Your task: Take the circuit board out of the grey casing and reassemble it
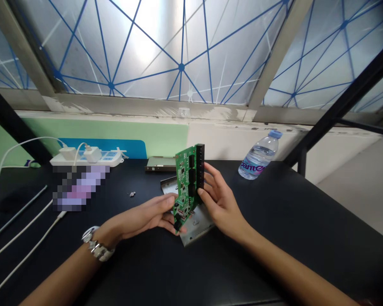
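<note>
A green circuit board with a row of black ports along its right edge stands upright above the black table. My left hand, a watch on its wrist, pinches the board's lower left edge. My right hand grips the board's right side by the black ports. Directly beneath the board lies a grey metal plate, partly hidden by both hands.
A lying water bottle rests at the back right. A white power strip with chargers sits back left, white cables trailing over the left side. Small screws lie left of the plate. A flat metal case lies behind.
</note>
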`<action>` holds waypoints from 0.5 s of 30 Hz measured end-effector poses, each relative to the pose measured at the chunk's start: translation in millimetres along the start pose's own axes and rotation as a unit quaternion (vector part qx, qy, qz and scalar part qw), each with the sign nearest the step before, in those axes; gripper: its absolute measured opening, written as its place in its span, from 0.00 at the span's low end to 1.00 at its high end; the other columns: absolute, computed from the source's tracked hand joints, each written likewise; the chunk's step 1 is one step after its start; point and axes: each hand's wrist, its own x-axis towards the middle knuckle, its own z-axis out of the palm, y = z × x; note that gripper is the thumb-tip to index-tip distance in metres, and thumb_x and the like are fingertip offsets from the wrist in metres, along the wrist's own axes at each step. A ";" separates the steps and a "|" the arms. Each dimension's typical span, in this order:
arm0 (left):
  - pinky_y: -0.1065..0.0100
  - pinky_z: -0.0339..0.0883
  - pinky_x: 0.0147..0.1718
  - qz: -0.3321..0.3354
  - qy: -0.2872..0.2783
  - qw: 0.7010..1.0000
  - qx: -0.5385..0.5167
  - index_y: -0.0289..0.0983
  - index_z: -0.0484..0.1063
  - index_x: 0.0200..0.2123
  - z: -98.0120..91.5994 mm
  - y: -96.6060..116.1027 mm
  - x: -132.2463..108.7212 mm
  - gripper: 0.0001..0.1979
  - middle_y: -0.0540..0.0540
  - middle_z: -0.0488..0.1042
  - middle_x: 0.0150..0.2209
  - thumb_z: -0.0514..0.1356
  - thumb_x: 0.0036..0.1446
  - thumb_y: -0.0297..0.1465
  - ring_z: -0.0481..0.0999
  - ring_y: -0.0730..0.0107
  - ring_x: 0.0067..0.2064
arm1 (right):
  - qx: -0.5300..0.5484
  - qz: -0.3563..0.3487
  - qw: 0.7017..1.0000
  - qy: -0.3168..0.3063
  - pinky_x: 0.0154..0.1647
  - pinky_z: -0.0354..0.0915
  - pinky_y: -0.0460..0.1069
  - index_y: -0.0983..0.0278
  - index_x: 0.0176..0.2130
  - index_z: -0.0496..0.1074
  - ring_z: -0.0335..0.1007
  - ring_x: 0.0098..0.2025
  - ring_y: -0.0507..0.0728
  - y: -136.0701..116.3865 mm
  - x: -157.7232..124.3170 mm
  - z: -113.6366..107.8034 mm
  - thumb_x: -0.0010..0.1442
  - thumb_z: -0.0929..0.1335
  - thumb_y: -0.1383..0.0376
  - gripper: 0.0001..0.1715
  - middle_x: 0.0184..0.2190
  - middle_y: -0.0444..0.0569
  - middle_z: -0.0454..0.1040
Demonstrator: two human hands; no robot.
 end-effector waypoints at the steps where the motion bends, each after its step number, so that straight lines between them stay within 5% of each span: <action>1: 0.51 0.68 0.51 -0.006 -0.023 1.000 -0.007 0.38 0.64 0.61 0.2 0.1 -0.8 0.32 0.34 0.75 0.52 0.61 0.62 0.50 0.80 0.52 0.47 | -0.005 -0.005 1.000 -0.008 0.67 0.59 0.65 0.52 0.68 0.55 0.66 0.63 0.64 -0.5 -0.7 0.7 0.68 0.66 0.65 0.33 0.63 0.53 0.66; 5: 0.53 0.71 0.49 0.002 -0.044 0.999 -0.012 0.42 0.58 0.66 3.1 1.2 -2.4 0.36 0.36 0.75 0.50 0.66 0.59 0.44 0.79 0.53 0.48 | -0.024 -0.025 0.999 -0.033 0.70 0.53 0.66 0.52 0.68 0.57 0.62 0.66 0.63 0.2 -2.6 1.8 0.69 0.64 0.66 0.31 0.63 0.52 0.66; 10: 0.59 0.74 0.43 0.029 0.058 0.993 0.095 0.42 0.58 0.66 4.3 7.5 -2.4 0.41 0.38 0.72 0.51 0.71 0.52 0.40 0.76 0.58 0.46 | -0.071 -0.054 0.996 -0.026 0.71 0.51 0.65 0.49 0.67 0.59 0.58 0.68 0.63 -2.0 -2.8 -1.5 0.69 0.66 0.64 0.31 0.66 0.48 0.63; 15: 0.54 0.71 0.51 0.071 0.144 0.967 0.196 0.45 0.54 0.67 -2.5 11.5 -2.5 0.43 0.37 0.66 0.60 0.71 0.53 0.36 0.73 0.54 0.54 | -0.093 -0.026 0.995 -0.024 0.65 0.57 0.62 0.48 0.65 0.64 0.60 0.64 0.62 -8.3 0.2 -8.3 0.72 0.61 0.55 0.24 0.65 0.47 0.61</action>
